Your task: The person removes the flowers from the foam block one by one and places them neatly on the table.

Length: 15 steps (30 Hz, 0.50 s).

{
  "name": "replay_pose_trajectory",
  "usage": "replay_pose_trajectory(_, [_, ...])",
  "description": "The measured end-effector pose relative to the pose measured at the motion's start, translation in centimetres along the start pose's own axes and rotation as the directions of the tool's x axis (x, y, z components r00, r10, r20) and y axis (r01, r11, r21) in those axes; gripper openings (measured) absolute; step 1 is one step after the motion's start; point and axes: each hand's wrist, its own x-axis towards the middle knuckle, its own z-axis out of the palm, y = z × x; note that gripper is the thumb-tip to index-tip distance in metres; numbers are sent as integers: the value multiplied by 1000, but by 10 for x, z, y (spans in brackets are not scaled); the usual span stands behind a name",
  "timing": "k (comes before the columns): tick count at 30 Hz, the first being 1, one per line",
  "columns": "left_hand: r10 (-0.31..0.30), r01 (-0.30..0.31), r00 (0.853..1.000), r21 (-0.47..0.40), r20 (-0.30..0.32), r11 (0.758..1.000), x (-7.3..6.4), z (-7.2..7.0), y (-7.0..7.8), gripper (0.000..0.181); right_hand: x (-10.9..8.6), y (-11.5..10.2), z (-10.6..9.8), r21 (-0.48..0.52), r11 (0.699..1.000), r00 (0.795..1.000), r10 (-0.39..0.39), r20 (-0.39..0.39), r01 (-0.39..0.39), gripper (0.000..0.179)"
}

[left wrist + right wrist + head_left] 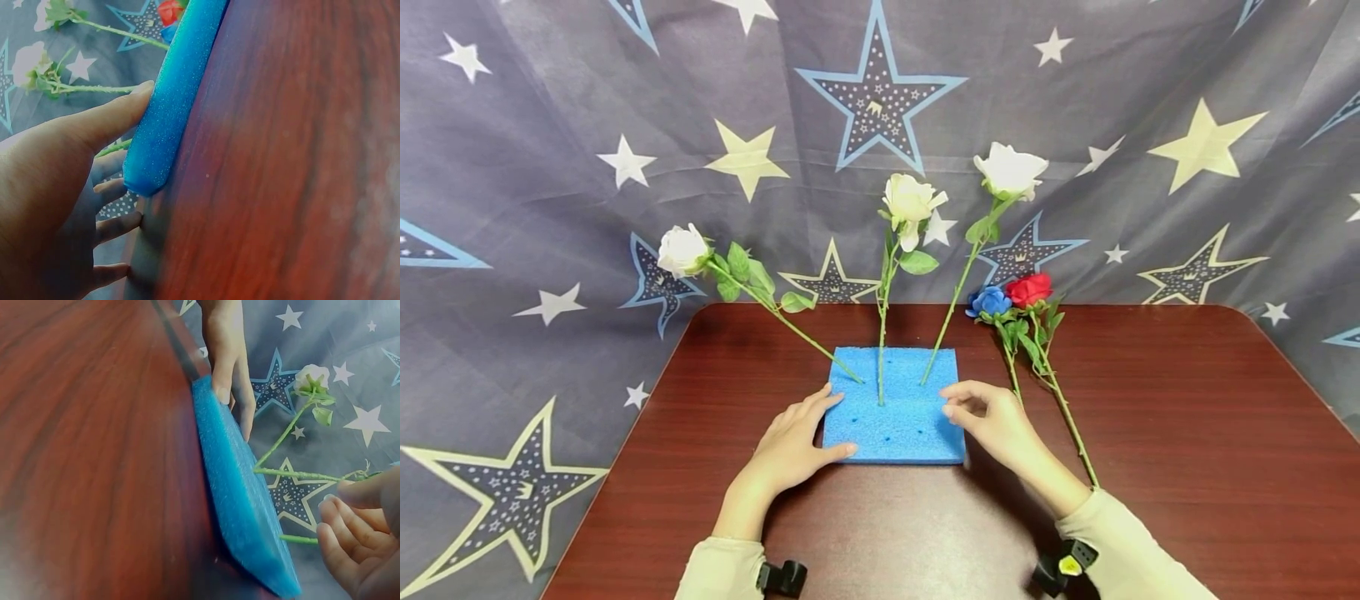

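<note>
A blue foam block with several small holes lies on the table, and three white artificial roses stand in it. The left rose leans far left, the middle rose is nearly upright and the right rose tilts right. My left hand is spread at the block's left edge, its thumb and fingertips resting on the foam. My right hand hovers by the block's right edge, fingers loosely bent, with nothing seen between them. In the right wrist view, the right hand overlaps the stems' line of sight.
A blue rose and a red rose lie on the brown table, right of the block; the right arm partly covers the blue rose's stem. A grey star-patterned cloth hangs behind the table's far edge.
</note>
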Motion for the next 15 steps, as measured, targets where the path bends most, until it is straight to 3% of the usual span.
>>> replay_pose_trajectory(15, [7, -7, 1000, 7, -6, 1000, -1, 0, 0, 84, 28, -7, 17, 161, 984, 997, 72, 2, -72, 21])
